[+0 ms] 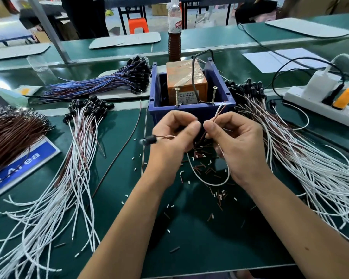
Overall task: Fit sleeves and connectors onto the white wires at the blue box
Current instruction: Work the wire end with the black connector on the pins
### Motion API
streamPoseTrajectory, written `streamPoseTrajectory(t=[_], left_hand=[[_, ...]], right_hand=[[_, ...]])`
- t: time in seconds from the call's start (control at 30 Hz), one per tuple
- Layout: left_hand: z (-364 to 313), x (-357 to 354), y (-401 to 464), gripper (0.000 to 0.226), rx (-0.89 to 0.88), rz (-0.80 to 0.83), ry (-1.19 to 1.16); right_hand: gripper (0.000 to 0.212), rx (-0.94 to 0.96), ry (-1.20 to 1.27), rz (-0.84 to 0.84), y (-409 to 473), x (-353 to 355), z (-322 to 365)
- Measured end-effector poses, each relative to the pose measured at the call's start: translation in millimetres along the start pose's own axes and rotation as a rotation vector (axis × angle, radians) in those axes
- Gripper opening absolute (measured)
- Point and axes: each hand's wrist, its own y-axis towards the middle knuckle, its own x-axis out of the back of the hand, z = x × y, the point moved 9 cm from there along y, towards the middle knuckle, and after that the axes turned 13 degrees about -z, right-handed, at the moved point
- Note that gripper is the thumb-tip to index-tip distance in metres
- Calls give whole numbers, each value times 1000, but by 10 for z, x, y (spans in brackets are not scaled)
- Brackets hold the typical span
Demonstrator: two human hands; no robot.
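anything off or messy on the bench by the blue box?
Yes. Small cut bits, white and dark, lie scattered loose over the green mat in front of the blue box, under and around both hands, uncollected. One loose dark wire lies apart from the bundles. Nothing looks damaged.

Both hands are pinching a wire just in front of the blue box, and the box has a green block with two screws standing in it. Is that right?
Not quite: the block in the blue box is orange, not green, as the head view shows. The rest holds: the left hand and right hand both pinch a wire just in front of the box, and two screws stand in it.
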Motion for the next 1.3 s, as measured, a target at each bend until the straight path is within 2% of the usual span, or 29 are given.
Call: streamPoseTrajectory(t=[0.1,0.27,0.43,0.57,0.67,0.77,0.93,1.13,1.3], left_hand=[[-58,-121,-72,8,-155,96,209],[-139,-77,-67,14,-223,97,197],[-176,-24,-58,15,-281,31,192],[-269,145,-47,17,-377,-169,210],[-319,267,-52,17,-422,-319,238],[-341,331,-58,17,-437,-407,260],[-380,395,-84,16,-453,-497,291],[-424,520,-94,14,-459,-622,289],[-385,446,-74,15,-435,-555,302]], right_hand=[[14,7,-16,-8,20,23,-9],[13,-65,60,1,22,4,-73],[11,-106,112,-11,49,25,-99],[13,60,-79,-82,73,112,-10],[4,200,-183,-123,54,136,95],[14,295,-214,-180,48,175,187],[12,477,-400,-241,14,171,327],[15,506,-462,-277,25,169,362],[17,540,-482,-282,12,143,379]])
